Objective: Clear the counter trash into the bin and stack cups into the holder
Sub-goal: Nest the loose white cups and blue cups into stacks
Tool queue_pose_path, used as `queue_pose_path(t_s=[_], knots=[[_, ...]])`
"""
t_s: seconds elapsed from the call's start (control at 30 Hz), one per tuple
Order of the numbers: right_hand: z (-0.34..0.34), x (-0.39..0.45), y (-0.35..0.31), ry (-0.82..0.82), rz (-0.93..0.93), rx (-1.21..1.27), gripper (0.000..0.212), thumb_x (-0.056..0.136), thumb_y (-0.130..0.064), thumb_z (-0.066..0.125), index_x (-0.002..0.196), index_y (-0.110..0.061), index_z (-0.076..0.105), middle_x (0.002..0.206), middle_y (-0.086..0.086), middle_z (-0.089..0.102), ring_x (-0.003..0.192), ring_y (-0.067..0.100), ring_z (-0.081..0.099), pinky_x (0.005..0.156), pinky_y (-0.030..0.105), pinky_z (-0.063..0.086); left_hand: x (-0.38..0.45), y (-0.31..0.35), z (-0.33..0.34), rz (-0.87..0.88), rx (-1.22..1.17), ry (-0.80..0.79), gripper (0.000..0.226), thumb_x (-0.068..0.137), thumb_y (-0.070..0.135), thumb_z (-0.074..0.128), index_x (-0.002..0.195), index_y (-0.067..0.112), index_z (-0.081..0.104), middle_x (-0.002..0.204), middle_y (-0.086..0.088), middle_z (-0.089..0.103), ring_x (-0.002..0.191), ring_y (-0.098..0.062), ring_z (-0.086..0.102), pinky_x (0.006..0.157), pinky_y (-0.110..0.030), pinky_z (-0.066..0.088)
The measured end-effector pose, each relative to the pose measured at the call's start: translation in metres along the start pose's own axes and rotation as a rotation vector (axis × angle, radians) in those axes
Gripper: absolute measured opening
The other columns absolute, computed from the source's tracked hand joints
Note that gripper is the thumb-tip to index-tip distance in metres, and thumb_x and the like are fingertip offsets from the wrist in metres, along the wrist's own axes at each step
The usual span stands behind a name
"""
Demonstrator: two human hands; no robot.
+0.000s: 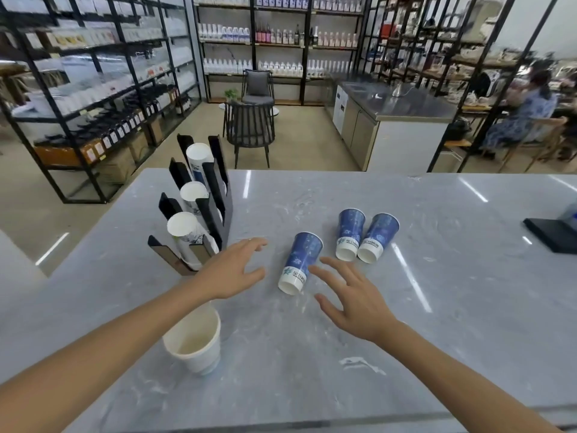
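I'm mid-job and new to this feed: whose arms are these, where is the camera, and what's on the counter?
There is no machine: a person wears one wide-angle camera on the head, looking down at bare arms. The left hand and right hand are open and empty, either side of a blue cup lying on its side. Two more blue cups lie beyond it on the grey counter. A white cup stands upright near the left forearm. The black cup holder at left already holds cup stacks.
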State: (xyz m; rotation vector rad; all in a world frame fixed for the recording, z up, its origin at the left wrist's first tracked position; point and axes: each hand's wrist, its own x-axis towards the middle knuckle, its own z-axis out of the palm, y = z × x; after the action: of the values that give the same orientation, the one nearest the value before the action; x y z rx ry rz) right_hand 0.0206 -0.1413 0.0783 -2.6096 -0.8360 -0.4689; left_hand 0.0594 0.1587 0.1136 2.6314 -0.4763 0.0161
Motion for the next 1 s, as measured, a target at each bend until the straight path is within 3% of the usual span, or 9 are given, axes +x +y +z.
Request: queue_pose_path(t_s=[0.2, 0.3, 0.43, 0.53, 0.7, 0.87, 1.0], knots=[[-0.01, 0.011, 0.094, -0.063, 0.086, -0.028, 0.048, 0.098, -0.039, 0.056, 0.144, -0.026, 0.052, 0.146, 0.006, 0.053, 0.122, 0.032, 0.057, 0.092, 0.042, 0.055, 0.062, 0.014, 0.041, -0.117, -0.012, -0.082, 0.07, 0.093, 0.045, 0.062, 0.152, 0.022, 0.032, 0.151, 0.0, 0.046, 0.136, -0.015, 0.046, 0.109, -0.032, 0.039], [-0.016, 0.026, 0.134, -0.1, 0.071, -0.039, 0.052, 0.093, -0.028, 0.064, 0.144, -0.022, 0.054, 0.144, 0.009, 0.055, 0.12, 0.037, 0.059, 0.085, 0.043, 0.057, 0.081, 0.016, 0.056, -0.179, -0.025, -0.113, 0.077, 0.091, 0.047, 0.065, 0.154, 0.018, 0.03, 0.154, -0.003, 0.042, 0.138, -0.017, 0.045, 0.11, -0.035, 0.04], [-0.028, 0.06, 0.192, -0.235, 0.076, -0.1, 0.056, 0.095, -0.023, 0.06, 0.149, -0.028, 0.049, 0.152, 0.007, 0.049, 0.132, 0.033, 0.051, 0.088, 0.043, 0.054, 0.108, 0.02, 0.075, -0.293, -0.08, -0.126, 0.084, 0.089, 0.047, 0.067, 0.155, 0.015, 0.026, 0.156, -0.008, 0.039, 0.14, -0.022, 0.044, 0.112, -0.041, 0.039], [-0.032, 0.096, 0.224, -0.311, 0.018, -0.153, 0.059, 0.095, -0.016, 0.059, 0.151, -0.029, 0.046, 0.155, 0.004, 0.045, 0.137, 0.031, 0.046, 0.1, 0.043, 0.049, 0.125, 0.021, 0.087, -0.373, -0.138, -0.099, 0.088, 0.086, 0.046, 0.072, 0.154, 0.016, 0.026, 0.156, -0.008, 0.038, 0.139, -0.024, 0.045, 0.111, -0.039, 0.04], [-0.025, 0.151, 0.252, -0.449, -0.071, -0.287, 0.074, 0.091, -0.007, 0.059, 0.155, -0.035, 0.035, 0.161, -0.004, 0.037, 0.146, 0.025, 0.033, 0.103, 0.041, 0.047, 0.14, 0.02, 0.106, -0.44, -0.202, -0.078, 0.094, 0.078, 0.046, 0.08, 0.152, 0.02, 0.029, 0.152, -0.007, 0.044, 0.133, -0.023, 0.051, 0.105, -0.037, 0.045], [-0.003, 0.183, 0.262, -0.599, -0.254, -0.432, 0.076, 0.092, -0.02, 0.066, 0.156, -0.039, 0.029, 0.166, -0.008, 0.026, 0.155, 0.025, 0.014, 0.114, 0.043, 0.034, 0.146, 0.02, 0.116, -0.451, -0.204, -0.106, 0.105, 0.07, 0.06, 0.081, 0.152, 0.021, 0.029, 0.15, -0.005, 0.047, 0.133, -0.02, 0.052, 0.105, -0.037, 0.046], [0.01, 0.195, 0.271, -0.695, -0.363, -0.475, 0.089, 0.08, -0.019, 0.072, 0.153, -0.045, 0.029, 0.164, -0.015, 0.025, 0.156, 0.028, 0.008, 0.115, 0.046, 0.03, 0.149, 0.02, 0.118, -0.44, -0.222, -0.173, 0.097, 0.066, 0.068, 0.076, 0.145, 0.026, 0.038, 0.132, 0.005, 0.063, 0.109, -0.013, 0.066, 0.094, -0.036, 0.055]])
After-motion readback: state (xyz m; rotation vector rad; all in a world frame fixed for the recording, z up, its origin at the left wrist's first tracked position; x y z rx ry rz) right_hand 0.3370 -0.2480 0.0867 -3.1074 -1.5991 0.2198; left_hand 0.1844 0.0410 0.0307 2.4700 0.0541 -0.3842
